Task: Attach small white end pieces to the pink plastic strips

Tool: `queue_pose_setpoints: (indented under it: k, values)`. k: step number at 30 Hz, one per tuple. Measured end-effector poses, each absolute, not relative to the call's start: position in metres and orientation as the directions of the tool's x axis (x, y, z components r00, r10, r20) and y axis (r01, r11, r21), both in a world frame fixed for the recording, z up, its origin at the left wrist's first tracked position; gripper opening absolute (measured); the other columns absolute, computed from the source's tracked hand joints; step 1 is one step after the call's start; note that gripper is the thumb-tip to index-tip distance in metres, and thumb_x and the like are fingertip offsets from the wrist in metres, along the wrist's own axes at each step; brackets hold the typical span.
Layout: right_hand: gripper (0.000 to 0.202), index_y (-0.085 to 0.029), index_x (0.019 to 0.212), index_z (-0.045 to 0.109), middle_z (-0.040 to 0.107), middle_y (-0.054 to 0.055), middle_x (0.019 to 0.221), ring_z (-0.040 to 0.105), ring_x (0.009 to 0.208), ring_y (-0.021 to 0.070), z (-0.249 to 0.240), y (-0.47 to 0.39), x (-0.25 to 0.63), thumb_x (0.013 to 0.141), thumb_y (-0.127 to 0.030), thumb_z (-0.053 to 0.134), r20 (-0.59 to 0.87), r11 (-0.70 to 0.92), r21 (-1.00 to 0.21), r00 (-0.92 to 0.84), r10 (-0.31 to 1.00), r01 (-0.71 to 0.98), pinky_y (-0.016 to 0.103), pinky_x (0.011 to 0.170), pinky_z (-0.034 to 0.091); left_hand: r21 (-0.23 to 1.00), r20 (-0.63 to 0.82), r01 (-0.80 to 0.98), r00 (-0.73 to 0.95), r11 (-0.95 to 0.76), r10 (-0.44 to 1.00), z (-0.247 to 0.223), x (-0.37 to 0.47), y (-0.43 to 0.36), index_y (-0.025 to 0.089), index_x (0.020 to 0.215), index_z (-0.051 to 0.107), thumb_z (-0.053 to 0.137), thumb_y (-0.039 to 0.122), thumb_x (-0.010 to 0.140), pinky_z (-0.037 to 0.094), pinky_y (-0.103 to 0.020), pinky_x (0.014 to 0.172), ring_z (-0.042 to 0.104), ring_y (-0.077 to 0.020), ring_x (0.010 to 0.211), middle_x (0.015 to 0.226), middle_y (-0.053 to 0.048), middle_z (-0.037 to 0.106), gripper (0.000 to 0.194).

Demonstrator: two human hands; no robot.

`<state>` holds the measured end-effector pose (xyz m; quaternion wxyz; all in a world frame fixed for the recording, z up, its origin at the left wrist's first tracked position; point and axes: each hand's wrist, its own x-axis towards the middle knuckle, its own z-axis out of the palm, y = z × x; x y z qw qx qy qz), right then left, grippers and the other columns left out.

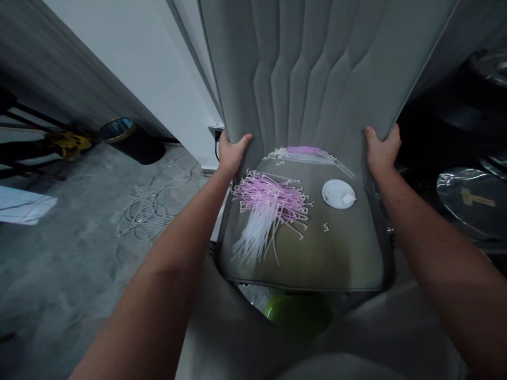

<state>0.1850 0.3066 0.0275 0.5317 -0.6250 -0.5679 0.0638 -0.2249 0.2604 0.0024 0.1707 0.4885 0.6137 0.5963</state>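
A grey padded chair (317, 79) with a stitched backrest stands in front of me. My left hand (233, 150) grips the backrest's left edge low down, thumb on the front. On the opposite edge, my right hand (382, 148) holds it the same way, its fingers wrapped behind and partly hidden. A heap of thin pink and white sticks (271, 203) with small white ends lies on the left of the seat. More such sticks (304, 152) line the crease at the back. To the right sit a round white dish (336, 191) with a small white piece in it, and loose white bits (326, 227).
Coiled pale cable (148, 208) lies on the grey floor to the left, near a dark bin (132, 141). A wall socket with a black plug (216, 132) is close to my left hand. At right are round, shiny covered containers (471, 203). Something green (299, 314) shows below the seat.
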Motion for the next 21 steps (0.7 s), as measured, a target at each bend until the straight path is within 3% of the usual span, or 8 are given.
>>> queue_pose_setpoints:
  k: [3, 6, 10, 16, 21]
  values:
    - [0.036, -0.017, 0.112, 0.060, 0.069, 0.013, 0.116, 0.064, 0.101, 0.0213, 0.0269, 0.3061, 0.1865, 0.082, -0.035, 0.067, 0.522, 0.224, -0.743, 0.336, 0.784, 0.631, 0.032, 0.090, 0.047, 0.896, 0.375, 0.400, -0.453, -0.192, 0.809, 0.0042, -0.2232, 0.2572, 0.018, 0.120, 0.056, 0.084, 0.043, 0.063, 0.050, -0.041, 0.102, 0.064, -0.0256, 0.112, 0.121, -0.012, 0.067, 0.067]
    - [0.028, -0.017, 0.108, 0.061, 0.070, 0.013, 0.113, 0.063, 0.100, 0.0197, 0.0255, 0.3069, 0.1881, 0.089, -0.038, 0.057, 0.521, 0.239, -0.750, 0.328, 0.788, 0.617, 0.031, 0.090, 0.046, 0.909, 0.338, 0.388, -0.462, -0.156, 0.820, 0.0070, -0.2216, 0.2554, 0.017, 0.112, 0.061, 0.082, 0.044, 0.065, 0.052, -0.041, 0.100, 0.066, -0.0269, 0.108, 0.116, -0.011, 0.069, 0.058]
    - [0.033, -0.015, 0.107, 0.062, 0.069, 0.014, 0.112, 0.062, 0.097, 0.0187, 0.0247, 0.3070, 0.1878, 0.094, -0.040, 0.046, 0.528, 0.258, -0.753, 0.322, 0.786, 0.606, 0.030, 0.090, 0.045, 0.907, 0.348, 0.388, -0.475, -0.163, 0.808, 0.0084, -0.2201, 0.2553, 0.015, 0.107, 0.064, 0.079, 0.044, 0.070, 0.054, -0.039, 0.095, 0.068, -0.0260, 0.102, 0.109, -0.011, 0.072, 0.050]
    - [0.047, -0.017, 0.125, 0.054, 0.065, 0.013, 0.124, 0.061, 0.108, 0.0202, 0.0261, 0.3055, 0.1856, 0.084, -0.037, 0.064, 0.541, 0.272, -0.749, 0.319, 0.778, 0.605, 0.031, 0.094, 0.044, 0.892, 0.383, 0.413, -0.477, -0.182, 0.791, 0.0038, -0.2229, 0.2586, 0.016, 0.105, 0.066, 0.079, 0.050, 0.070, 0.053, -0.040, 0.097, 0.068, -0.0256, 0.100, 0.105, -0.010, 0.073, 0.051]
    - [0.043, -0.018, 0.118, 0.059, 0.067, 0.014, 0.121, 0.062, 0.107, 0.0228, 0.0258, 0.3061, 0.1855, 0.084, -0.043, 0.064, 0.514, 0.231, -0.754, 0.334, 0.790, 0.615, 0.036, 0.095, 0.045, 0.901, 0.361, 0.399, -0.469, -0.171, 0.806, -0.0001, -0.2255, 0.2617, 0.017, 0.107, 0.064, 0.076, 0.058, 0.070, 0.048, -0.043, 0.104, 0.066, -0.0276, 0.108, 0.108, -0.011, 0.072, 0.057]
